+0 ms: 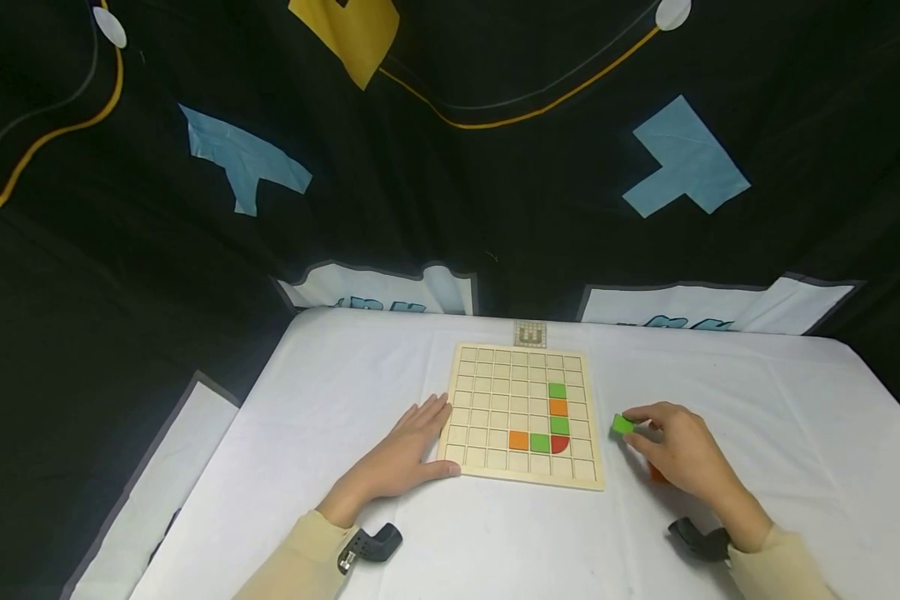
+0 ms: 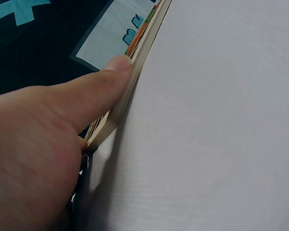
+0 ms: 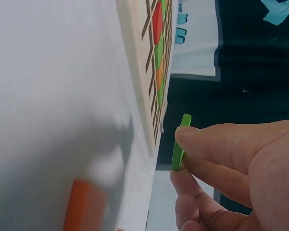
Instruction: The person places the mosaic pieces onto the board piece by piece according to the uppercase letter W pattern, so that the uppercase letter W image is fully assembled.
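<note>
A square wooden grid board [image 1: 487, 379] lies on the white table. On it several tiles make an L: green and orange squares run down the right side to a red rounded tile [image 1: 560, 444], with a green tile [image 1: 540, 443] and an orange tile [image 1: 519, 440] to its left. My left hand [image 1: 397, 454] rests against the board's left edge, fingers extended, the thumb [image 2: 118, 65] on the near left corner. Right of the board, my right hand [image 1: 682, 446] pinches a thin green square tile [image 3: 179, 144] between thumb and fingers, above the table.
An orange block [image 3: 84, 207] lies on the table beneath the right hand, mostly hidden in the head view. Behind the board sits a small patterned square [image 1: 530, 334]. A dark curtain [image 1: 457, 208] with blue shapes hangs past the table's far edge.
</note>
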{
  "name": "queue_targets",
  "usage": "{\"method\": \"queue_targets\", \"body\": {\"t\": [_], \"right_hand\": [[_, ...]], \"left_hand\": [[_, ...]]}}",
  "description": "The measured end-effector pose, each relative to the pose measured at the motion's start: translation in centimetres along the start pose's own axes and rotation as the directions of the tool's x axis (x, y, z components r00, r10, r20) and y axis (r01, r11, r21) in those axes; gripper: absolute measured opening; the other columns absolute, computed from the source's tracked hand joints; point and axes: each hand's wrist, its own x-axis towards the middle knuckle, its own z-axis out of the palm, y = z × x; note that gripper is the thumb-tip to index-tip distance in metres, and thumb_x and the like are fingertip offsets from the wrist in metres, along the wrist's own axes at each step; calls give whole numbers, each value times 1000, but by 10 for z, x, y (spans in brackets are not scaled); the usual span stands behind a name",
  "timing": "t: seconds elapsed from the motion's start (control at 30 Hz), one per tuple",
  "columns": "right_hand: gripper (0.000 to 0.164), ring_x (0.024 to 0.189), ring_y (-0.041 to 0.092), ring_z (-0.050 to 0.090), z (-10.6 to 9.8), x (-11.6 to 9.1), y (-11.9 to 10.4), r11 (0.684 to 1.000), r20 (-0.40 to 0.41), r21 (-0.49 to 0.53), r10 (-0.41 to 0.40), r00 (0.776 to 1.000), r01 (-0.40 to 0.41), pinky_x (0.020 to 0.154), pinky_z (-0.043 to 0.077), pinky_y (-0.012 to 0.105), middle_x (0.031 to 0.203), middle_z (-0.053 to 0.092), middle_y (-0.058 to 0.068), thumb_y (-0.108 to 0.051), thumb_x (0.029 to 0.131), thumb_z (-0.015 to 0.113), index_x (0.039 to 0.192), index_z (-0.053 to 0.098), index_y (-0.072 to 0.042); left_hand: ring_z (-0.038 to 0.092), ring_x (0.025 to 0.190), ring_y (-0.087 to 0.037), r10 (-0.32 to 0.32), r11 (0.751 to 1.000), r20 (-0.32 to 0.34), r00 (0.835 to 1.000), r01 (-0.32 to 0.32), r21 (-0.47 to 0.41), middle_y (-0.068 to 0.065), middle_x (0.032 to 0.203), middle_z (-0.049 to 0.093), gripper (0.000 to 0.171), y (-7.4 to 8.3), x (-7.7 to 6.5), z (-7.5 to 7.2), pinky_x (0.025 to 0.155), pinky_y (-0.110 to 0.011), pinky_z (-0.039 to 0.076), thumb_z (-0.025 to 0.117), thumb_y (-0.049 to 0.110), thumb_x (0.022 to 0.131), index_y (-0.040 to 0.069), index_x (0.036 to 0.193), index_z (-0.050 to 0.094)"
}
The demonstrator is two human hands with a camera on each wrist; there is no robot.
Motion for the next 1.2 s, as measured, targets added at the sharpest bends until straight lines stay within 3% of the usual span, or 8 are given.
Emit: {"method": "queue_targets", "body": {"t": [0.3,0.6,0.83,1.2], "right_hand": [[28,92,29,63,7,6,-15,999,-29,9,-44,999,44,70,51,38,110,71,14,-11,84,79,111,76,-5],[29,94,28,63,17,13,-29,999,-13,21,-45,999,45,76,53,47,111,71,13,-13,84,79,112,76,-6],[27,91,27,62,25,18,-35,992,-32,65,-106,994,108,76,53,44,107,72,11,-11,83,80,109,77,-4],[26,98,28,64,36,25,-50,987,-4,107,-117,993,117,86,55,48,109,72,10,-10,84,79,109,77,-3]], "left_hand": [[8,154,-27,-15,1000,12,1000,15,8,-13,166,16,95,0,0,0,125,-45,6,64,55,93,-2,158,23],[7,154,-27,-14,1000,16,1000,14,9,-14,166,16,96,0,1,0,125,-45,5,64,55,93,-2,158,23],[8,154,-27,-14,1000,8,1000,14,10,-13,166,17,95,-1,1,1,125,-44,5,64,55,93,-2,158,24],[8,154,-27,-20,1000,14,1000,20,-4,-14,166,16,95,1,0,0,125,-44,5,65,54,93,-2,158,23]]}}
